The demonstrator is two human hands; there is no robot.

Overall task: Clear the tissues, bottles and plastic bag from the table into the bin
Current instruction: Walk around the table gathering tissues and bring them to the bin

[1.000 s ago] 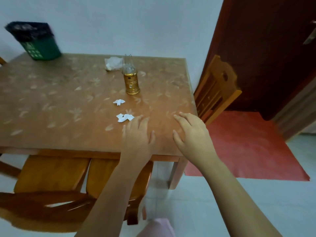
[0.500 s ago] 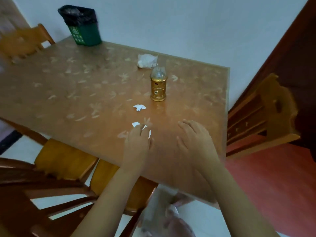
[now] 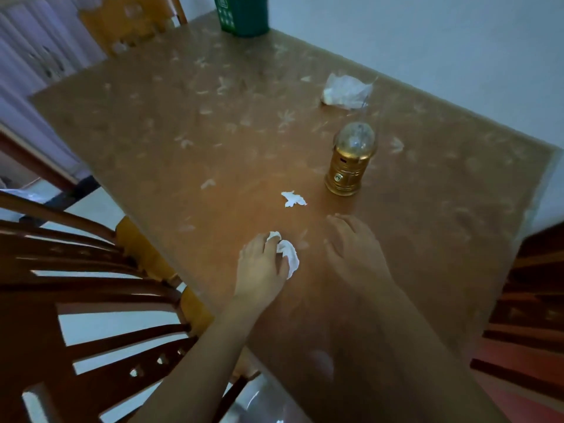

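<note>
Left hand (image 3: 264, 267) is curled over a crumpled tissue (image 3: 288, 254) near the front edge of the surface (image 3: 152, 117); the grip is pinched on it but loose, with most of the paper hanging out past the fingertips. Right hand (image 3: 355, 251) lies flat and spread on the surface just beside it, holding nothing.

Risks from here:
- Thin tissue, partial pinch: it could tear or slip out on the lift and leave a scrap behind.
- Second tissue scrap (image 3: 293, 199) lies between the hands and the gold lantern (image 3: 351, 161). A quick reach for it could clip the lantern, which is upright, looks top-heavy and could tip.
- Green bin (image 3: 241, 13) stands at the far edge, well apart from the hands. Long carry with a loose hold, so a drop en route is likely.
- Crumpled plastic bag (image 3: 346, 91) near the far right edge is light, so arm draft could shift it.
- No bottles visible; can't tell where they are.
</note>
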